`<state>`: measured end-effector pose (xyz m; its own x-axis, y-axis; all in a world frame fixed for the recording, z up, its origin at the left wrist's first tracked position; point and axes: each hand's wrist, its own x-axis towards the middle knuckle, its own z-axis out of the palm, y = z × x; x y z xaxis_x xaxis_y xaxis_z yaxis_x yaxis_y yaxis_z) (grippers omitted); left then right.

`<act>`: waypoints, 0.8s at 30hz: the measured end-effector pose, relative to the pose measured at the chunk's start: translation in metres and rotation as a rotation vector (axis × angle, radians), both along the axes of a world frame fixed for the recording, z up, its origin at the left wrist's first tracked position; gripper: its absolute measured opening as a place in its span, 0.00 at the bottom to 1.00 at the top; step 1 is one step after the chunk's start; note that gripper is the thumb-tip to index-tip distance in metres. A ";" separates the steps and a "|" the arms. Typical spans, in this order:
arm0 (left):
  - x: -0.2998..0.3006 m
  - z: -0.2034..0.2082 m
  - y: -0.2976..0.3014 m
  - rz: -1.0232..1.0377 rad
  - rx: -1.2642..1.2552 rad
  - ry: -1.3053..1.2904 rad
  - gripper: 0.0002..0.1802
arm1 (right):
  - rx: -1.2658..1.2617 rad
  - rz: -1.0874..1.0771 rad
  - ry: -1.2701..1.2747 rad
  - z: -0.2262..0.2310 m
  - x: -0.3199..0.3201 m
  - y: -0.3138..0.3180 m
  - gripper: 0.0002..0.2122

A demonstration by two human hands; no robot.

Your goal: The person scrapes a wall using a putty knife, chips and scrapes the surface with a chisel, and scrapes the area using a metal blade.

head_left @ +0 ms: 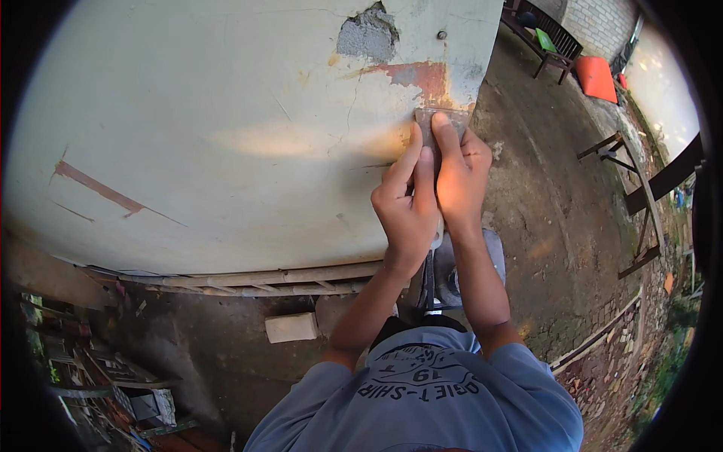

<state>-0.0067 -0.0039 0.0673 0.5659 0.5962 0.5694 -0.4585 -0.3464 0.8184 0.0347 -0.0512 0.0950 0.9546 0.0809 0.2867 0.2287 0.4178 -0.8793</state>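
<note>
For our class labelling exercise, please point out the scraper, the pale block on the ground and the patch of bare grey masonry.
Scraper (428, 126): head view, on its flat blade.
Pale block (291, 328): head view, on its broad face.
Grey masonry patch (367, 36): head view, near its middle.

1 scraper (428, 134): flat greyish blade, wide edge uppermost, at pale wall (226, 188), just below reddish-brown patch (431, 84). Wall paint chipped, cracked.
</note>
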 end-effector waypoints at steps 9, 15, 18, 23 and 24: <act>-0.006 -0.038 -0.006 0.039 0.046 -0.003 0.19 | -0.050 0.009 0.010 -0.031 -0.008 -0.007 0.11; -0.017 -0.038 -0.008 -0.185 -0.411 -0.050 0.09 | -0.270 0.109 -0.122 -0.046 -0.031 -0.038 0.09; -0.034 -0.029 -0.009 -0.233 -0.598 -0.063 0.11 | -0.379 -0.022 -0.391 -0.062 -0.054 -0.051 0.09; -0.043 -0.039 -0.019 -0.313 -0.699 -0.213 0.08 | -0.172 0.141 -0.136 -0.074 -0.057 -0.066 0.16; -0.044 -0.039 -0.020 -0.337 -0.689 -0.189 0.09 | -0.061 0.104 -0.095 -0.072 -0.050 -0.066 0.16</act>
<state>-0.0506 -0.0241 0.0278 0.7095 0.6629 0.2390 -0.6014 0.3927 0.6958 -0.0158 -0.1175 0.0233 0.9089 0.1981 0.3669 0.2702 0.3904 -0.8801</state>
